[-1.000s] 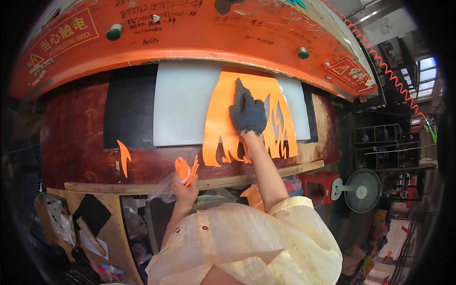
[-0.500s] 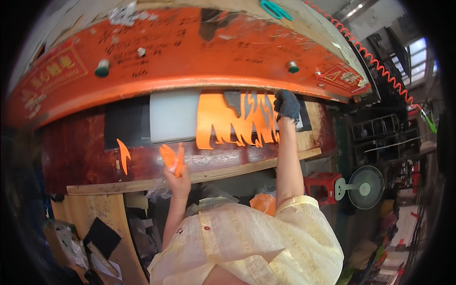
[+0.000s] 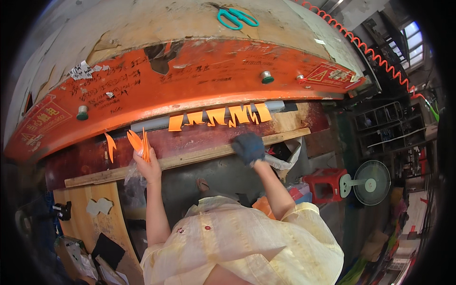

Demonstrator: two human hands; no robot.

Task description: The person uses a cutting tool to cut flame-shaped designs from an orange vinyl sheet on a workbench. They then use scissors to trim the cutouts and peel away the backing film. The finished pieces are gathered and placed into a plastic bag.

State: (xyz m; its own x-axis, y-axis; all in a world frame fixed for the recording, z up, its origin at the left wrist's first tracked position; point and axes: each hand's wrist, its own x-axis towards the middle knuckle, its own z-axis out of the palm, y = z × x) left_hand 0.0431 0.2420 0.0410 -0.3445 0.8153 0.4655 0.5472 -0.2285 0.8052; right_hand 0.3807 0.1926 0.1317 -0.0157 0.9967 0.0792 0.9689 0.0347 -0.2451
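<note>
the left hand (image 3: 149,167) is clamped on cut orange pieces (image 3: 135,141), seemingly gathered; one loose piece (image 3: 110,146) lies on the bench (image 3: 190,146), uncollected. the jagged orange sheet (image 3: 216,115) is partly hidden by the machine (image 3: 213,78). whether the gloved right hand (image 3: 248,148) holds anything, i cannot tell.

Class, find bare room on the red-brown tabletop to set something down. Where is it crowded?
Free: the tabletop between left hand and gloved right hand, bordered by the orange sheet and wooden rail. Crowded: leftward, where a loose orange piece lies near the held orange pieces.
</note>
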